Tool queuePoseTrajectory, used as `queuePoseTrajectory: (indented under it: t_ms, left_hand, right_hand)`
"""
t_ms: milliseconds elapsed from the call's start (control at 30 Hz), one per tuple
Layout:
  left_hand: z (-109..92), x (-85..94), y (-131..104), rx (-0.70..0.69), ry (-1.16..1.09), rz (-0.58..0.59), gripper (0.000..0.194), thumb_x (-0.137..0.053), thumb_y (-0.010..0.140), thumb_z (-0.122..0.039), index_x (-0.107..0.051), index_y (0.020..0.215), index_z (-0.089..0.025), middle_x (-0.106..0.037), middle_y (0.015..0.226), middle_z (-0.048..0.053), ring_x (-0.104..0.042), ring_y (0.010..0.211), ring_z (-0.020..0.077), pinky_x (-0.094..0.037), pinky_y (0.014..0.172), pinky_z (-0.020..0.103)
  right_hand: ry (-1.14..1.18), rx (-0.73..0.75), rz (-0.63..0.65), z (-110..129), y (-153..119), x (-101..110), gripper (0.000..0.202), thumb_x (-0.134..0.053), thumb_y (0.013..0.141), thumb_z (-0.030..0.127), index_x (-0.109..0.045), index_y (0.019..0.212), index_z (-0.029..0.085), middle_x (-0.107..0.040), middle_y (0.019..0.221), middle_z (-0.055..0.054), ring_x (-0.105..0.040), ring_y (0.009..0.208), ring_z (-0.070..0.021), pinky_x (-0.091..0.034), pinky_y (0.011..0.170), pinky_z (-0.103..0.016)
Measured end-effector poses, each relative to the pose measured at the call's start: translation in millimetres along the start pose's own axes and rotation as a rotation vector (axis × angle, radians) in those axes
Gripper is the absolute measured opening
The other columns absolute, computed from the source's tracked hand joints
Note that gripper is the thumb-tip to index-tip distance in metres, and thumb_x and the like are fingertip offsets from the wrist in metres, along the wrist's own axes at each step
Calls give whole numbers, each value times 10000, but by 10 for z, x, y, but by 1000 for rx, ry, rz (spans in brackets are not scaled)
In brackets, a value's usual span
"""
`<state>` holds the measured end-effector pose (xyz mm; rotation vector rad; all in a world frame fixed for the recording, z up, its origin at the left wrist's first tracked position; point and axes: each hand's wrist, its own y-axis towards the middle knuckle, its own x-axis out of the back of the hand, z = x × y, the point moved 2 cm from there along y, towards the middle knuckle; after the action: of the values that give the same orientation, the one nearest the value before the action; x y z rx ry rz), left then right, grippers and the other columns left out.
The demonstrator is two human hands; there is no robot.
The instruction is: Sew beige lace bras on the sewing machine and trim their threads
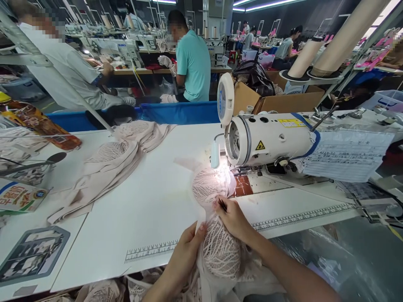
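Nearest, a lace piece (217,235) is held at the table (141,201) edge by both hands. The left hand (185,251) is closed on its near edge, thumb on top; the right hand (231,218) is pressed flat on the lace, with a thin dark tool pinched in the fingers. The far end of the piece is laid under the machine (267,138) head, in lamp glare, so the stitching is judged just begun or about to begin. Further left, a pile (116,163) of like pieces is heaped; whether sewn or waiting cannot be told. The needle is washed out by glare, and the lower part of the piece is cut off below the frame. Beyond, other people are seated at machines.
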<state>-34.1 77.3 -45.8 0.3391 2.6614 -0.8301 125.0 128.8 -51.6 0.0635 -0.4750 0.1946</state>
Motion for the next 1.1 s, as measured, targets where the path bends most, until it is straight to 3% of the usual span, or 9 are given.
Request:
queuePoseTrajectory:
  t_ms: [167, 300, 467, 600, 700, 800, 867, 1000, 1100]
  left_hand:
    - [-157, 91, 190, -75, -202, -226, 668, -769, 695, -687, -723, 1043, -119, -759, 861, 113, -710, 862, 300, -563, 799, 371]
    - [-278, 147, 300, -187, -58, -395, 593, -793, 655, -692, -698, 749, -115, -702, 656, 70, -645, 642, 217, -488, 581, 275]
    - [-448, 99, 495, -273, -47, -271, 536, -834, 617, -629, -673, 708, -126, -698, 680, 64, -641, 663, 206, -497, 612, 276]
    - [-753, 382, 718, -405, -13, -220, 579, -827, 671, -423, -655, 1146, -140, -713, 798, 37, -651, 675, 193, -548, 669, 315]
    - [-941, 778, 774, -451, 217, -483, 697, -709, 759, -228, -458, 1408, -178, -688, 903, 40, -650, 672, 179, -575, 693, 367]
    - [-982, 935, 704, -768, 663, -862, 541, -646, 775, -111, -526, 1299, -176, -642, 1133, 106, -661, 980, 240, -553, 906, 459]
    - [-881, 742, 693, -1069, 1052, -663, 329, -582, 846, -90, -610, 1159, -189, -657, 1143, 103, -634, 1087, 243, -518, 985, 455]
    - [-511, 108, 752, -1256, 1576, 378, 284, -451, 1001, -132, -642, 1204, -188, -693, 1235, 95, -600, 1228, 202, -459, 1074, 376]
    - [-415, -173, 791, -1231, 1728, 473, 355, -530, 1006, -280, -585, 1318, -119, -606, 1387, 150, -537, 1305, 271, -429, 1084, 413]
  right_hand:
    - [118, -22, 234, 72, -193, -24, 324, -441, 947, 351, -304, 675, 240, -298, 610, 72, -329, 553, -99, -309, 548, -231]
    - [-269, -36, 247, 129, -280, -76, 204, -514, 886, 159, -437, 706, 217, -480, 623, 45, -465, 554, -117, -294, 556, -242]
    - [-569, -81, 270, 133, -250, -51, 135, -526, 911, 134, -626, 836, 184, -717, 824, -71, -670, 749, -203, -375, 632, -257]
    - [-618, -134, 318, 89, -305, 3, 182, -482, 954, 131, -659, 969, 169, -751, 837, -83, -703, 755, -223, -375, 603, -260]
    - [-692, -173, 303, 37, -369, 83, 201, -455, 1003, 194, -652, 1044, 179, -770, 880, -86, -723, 790, -250, -364, 598, -272]
    - [-800, -192, 317, 22, -365, 155, 226, -441, 1028, 251, -657, 1009, 187, -771, 865, -93, -727, 802, -276, -347, 594, -285]
    - [-838, -164, 363, 56, -330, 180, 209, -452, 1021, 243, -652, 1010, 181, -763, 841, -97, -724, 790, -279, -336, 578, -286]
    - [-831, -128, 349, 98, -336, 268, 245, -480, 1010, 271, -611, 1191, 170, -768, 856, -95, -729, 795, -274, -365, 570, -285]
    - [-968, -240, 230, -18, -464, 463, 369, -430, 1016, 245, -567, 1358, 212, -772, 821, -81, -739, 773, -294, -390, 577, -308]
